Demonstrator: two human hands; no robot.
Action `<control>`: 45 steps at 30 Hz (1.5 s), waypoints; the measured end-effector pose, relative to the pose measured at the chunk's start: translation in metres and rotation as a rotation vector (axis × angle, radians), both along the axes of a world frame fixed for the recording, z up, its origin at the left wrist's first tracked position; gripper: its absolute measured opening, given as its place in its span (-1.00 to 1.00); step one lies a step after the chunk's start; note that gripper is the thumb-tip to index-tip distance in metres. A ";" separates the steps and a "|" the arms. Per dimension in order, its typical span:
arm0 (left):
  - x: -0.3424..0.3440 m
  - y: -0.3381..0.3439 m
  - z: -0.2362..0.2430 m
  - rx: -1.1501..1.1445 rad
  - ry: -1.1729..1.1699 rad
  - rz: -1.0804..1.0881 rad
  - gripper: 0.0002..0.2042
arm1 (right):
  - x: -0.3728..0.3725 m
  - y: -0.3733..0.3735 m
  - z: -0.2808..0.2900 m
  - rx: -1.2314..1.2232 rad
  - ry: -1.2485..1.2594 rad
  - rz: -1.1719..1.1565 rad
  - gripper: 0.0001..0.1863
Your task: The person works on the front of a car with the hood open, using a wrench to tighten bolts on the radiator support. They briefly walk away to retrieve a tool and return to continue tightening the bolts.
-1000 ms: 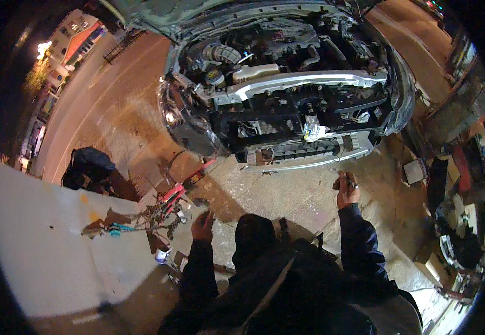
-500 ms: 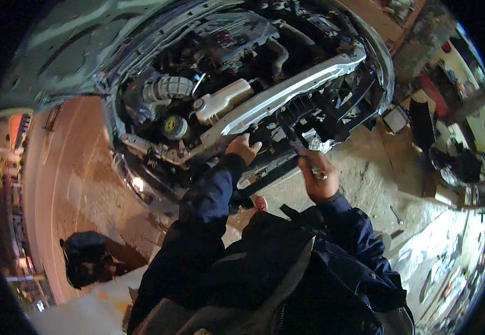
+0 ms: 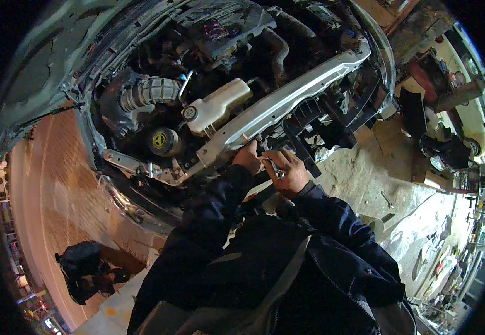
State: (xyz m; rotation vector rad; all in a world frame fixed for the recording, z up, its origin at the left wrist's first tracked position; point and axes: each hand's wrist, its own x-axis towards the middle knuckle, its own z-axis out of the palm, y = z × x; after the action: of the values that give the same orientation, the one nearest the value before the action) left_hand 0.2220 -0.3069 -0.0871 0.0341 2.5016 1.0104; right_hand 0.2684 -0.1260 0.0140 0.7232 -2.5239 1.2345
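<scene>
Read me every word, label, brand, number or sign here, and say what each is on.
No words or numbers can be read.
Round black cap with a yellow design: any lettering too small.
Dark reddish patch on the grey plastic engine cover: too blurred.
Round cap on the cream plastic reservoir: any marking too small.
Shiny silver metal piece in the right hand: no marking legible.

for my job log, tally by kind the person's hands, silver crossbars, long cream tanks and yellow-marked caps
Left hand and right hand: 2
Silver crossbar: 1
Long cream tank: 1
Yellow-marked cap: 1
Total: 5
</scene>
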 end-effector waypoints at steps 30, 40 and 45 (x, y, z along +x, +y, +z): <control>-0.006 -0.003 -0.016 0.291 0.119 -0.006 -0.34 | -0.056 -0.007 -0.016 -0.216 -0.476 -0.211 -0.73; -0.005 -0.001 0.003 0.206 -0.104 0.089 -0.32 | -0.060 0.015 0.006 -0.332 -0.411 -0.272 -0.75; -0.004 -0.003 0.016 0.128 0.037 -0.040 -0.27 | -0.020 -0.001 0.003 -0.013 0.056 -0.076 -0.82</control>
State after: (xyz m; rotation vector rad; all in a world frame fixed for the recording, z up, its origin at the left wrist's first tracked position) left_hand 0.2180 -0.3103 -0.0708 0.1428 2.4558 1.1616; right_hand 0.2479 -0.1265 0.0173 0.6432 -2.4718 1.1882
